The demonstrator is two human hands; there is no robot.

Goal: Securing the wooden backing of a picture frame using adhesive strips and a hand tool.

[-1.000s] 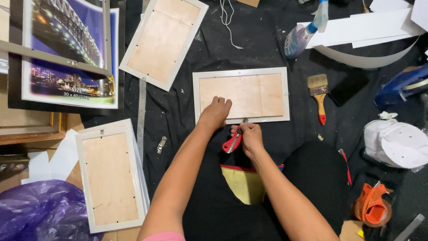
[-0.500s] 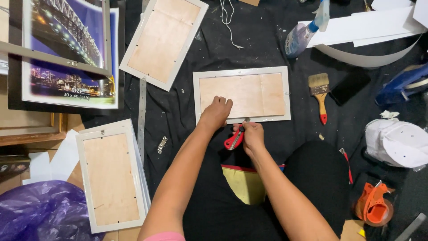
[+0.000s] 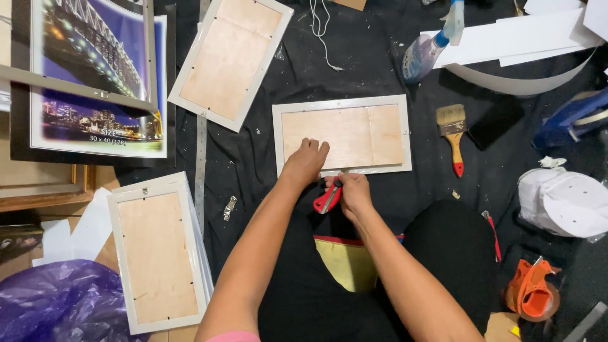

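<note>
A white picture frame [image 3: 342,101] lies face down on black cloth, its wooden backing board [image 3: 354,136] up. My left hand [image 3: 305,161] presses on the board near the frame's lower left corner. My right hand [image 3: 352,193] grips red-handled pliers [image 3: 328,197], with their metal tip at the frame's near edge, right beside my left hand.
Two more face-down frames lie at the upper left [image 3: 229,58] and lower left [image 3: 155,253], a metal ruler [image 3: 201,168] between them. A paintbrush [image 3: 453,136], spray bottle [image 3: 425,52], white cap [image 3: 562,201], orange tape dispenser [image 3: 529,294] and purple bag [image 3: 60,301] surround me.
My right hand and the pliers shifted slightly left along the frame's near edge. My left hand stays pressed on the board.
</note>
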